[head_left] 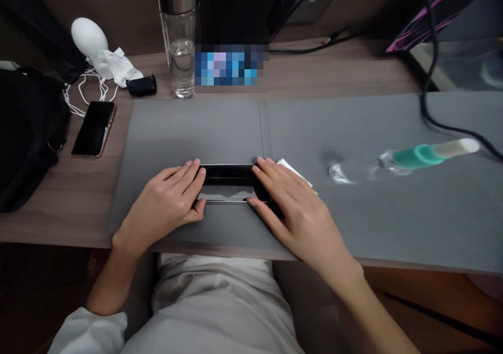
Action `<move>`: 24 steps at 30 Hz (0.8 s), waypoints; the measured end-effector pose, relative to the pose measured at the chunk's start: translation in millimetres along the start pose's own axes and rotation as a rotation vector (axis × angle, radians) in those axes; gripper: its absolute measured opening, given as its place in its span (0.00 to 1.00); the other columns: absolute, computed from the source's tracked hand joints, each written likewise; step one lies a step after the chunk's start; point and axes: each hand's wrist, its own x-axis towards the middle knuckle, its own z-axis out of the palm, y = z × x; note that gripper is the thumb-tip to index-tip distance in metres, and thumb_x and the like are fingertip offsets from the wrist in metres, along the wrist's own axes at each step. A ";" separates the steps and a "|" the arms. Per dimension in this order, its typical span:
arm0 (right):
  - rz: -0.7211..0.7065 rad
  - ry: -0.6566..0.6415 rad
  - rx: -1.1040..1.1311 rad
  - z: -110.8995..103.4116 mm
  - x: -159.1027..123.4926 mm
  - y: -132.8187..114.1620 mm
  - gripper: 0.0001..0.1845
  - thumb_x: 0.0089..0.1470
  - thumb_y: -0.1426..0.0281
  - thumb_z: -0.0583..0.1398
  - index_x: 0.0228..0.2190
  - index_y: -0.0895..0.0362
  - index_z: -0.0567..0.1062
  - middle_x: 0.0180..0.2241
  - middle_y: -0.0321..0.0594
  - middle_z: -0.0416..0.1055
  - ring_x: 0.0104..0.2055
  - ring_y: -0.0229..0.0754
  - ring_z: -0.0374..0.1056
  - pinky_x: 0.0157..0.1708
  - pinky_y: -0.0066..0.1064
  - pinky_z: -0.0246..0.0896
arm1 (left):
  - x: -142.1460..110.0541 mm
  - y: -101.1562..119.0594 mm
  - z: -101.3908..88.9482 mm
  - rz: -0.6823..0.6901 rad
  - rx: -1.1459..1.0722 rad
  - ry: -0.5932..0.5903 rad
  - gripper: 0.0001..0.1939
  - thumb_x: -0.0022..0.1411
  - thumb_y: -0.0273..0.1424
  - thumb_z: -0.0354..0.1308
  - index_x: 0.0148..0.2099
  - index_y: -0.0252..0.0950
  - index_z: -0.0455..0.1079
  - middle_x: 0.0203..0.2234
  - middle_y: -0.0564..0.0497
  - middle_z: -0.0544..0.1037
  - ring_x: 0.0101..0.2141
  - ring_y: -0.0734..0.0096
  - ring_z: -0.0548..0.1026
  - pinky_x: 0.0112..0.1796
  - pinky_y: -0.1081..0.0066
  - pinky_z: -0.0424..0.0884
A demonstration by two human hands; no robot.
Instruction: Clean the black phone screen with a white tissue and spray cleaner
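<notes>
Gripping a glossy black slab (228,181) with both hands: left hand (171,194) over its 9 o'clock end, right hand (301,202) over the 3 o'clock end, fingertips toward the far edge, thumbs toward the near one. It's over the grey desk mat (365,223), can't tell if it's lifted. Some white thing (295,172) pokes out at the right hand's 12 o'clock, and a blurry clear bottle (416,157) with a green neck is out at 3 from the slab. Phone (94,128) at 10, glass water bottle (183,68) around 11.
</notes>
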 end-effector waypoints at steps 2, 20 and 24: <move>0.003 -0.002 0.001 0.3 -0.1 0.7 0.35 0.70 0.67 0.60 0.73 0.54 0.59 0.70 0.53 0.67 0.73 0.55 0.62 0.72 0.56 0.60 | -0.5 -0.4 0.4 0.000 -0.005 0.004 0.21 0.72 0.26 0.55 0.62 0.19 0.73 0.61 0.27 0.77 0.59 0.48 0.81 0.56 0.55 0.79; -0.032 0.028 -0.037 1.3 1.7 -1.4 0.30 0.69 0.69 0.62 0.68 0.61 0.66 0.66 0.58 0.71 0.70 0.56 0.66 0.70 0.54 0.63 | 0.7 -0.9 0.4 0.008 -0.007 0.045 0.20 0.71 0.25 0.54 0.60 0.19 0.74 0.60 0.28 0.78 0.57 0.49 0.82 0.54 0.55 0.81; -0.028 0.024 -0.046 1.3 2.6 -1.5 0.30 0.69 0.69 0.63 0.68 0.62 0.67 0.66 0.58 0.71 0.70 0.56 0.66 0.71 0.53 0.63 | 0.3 -1.2 0.6 0.002 -0.023 0.054 0.20 0.71 0.25 0.55 0.60 0.19 0.74 0.60 0.28 0.78 0.57 0.49 0.82 0.54 0.54 0.81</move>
